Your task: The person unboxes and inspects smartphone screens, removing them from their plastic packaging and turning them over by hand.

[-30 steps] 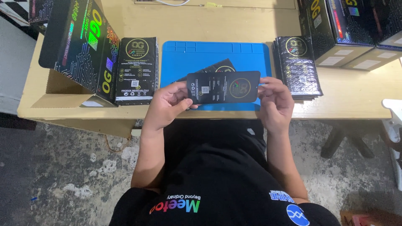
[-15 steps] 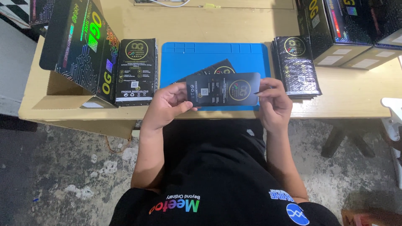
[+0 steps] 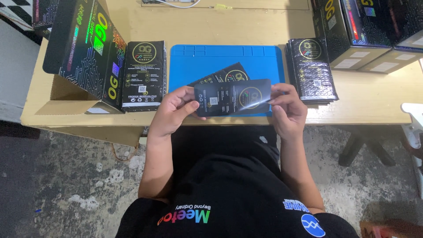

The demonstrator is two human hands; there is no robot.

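A flat black glossy packet (image 3: 232, 97) is hanging just above the blue work mat (image 3: 211, 57), looking light, thin and slippery, best pinched at its short ends. The left hand (image 3: 174, 112) and right hand (image 3: 288, 110) are gripping those ends, beside a stack of black packets (image 3: 313, 70).

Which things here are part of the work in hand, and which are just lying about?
In hand:
- black packet, held by left hand and right hand
- second packet on blue mat

Lying about:
- packet stack
- boxes
- open box
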